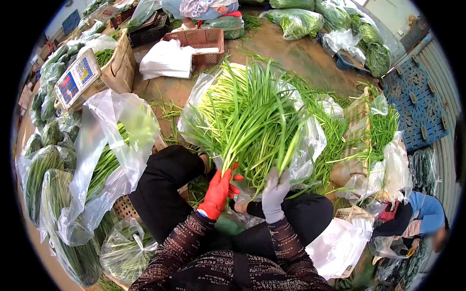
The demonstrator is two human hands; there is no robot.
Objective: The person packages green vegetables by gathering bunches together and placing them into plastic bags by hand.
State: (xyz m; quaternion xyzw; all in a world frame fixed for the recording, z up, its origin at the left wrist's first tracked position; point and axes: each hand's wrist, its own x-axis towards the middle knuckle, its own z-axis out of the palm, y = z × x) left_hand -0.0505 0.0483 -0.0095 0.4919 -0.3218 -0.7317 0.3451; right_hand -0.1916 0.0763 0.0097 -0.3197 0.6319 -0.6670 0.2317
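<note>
A large heap of long green garlic chives (264, 121) lies before my crossed legs, on a clear plastic sheet (315, 140). Pale stem ends show at its upper left. My left hand (218, 193), in a red glove, is closed around the lower ends of a bunch of chives (238, 148) that fans out over the heap. In a light grey glove, my right hand (274, 191) pinches a few chives (291, 150) at the heap's near right edge. These are slightly blurred. The right fingertips are partly covered by leaves.
Bagged greens (53, 194) and a clear bag (114, 145) crowd the left. A brown crate (213, 41) and white bags (166, 59) stand beyond the heap. At right are a beige crate (352, 131), a blue pallet (415, 104) and a bending person (422, 213). Another person (204, 7) sits at the top.
</note>
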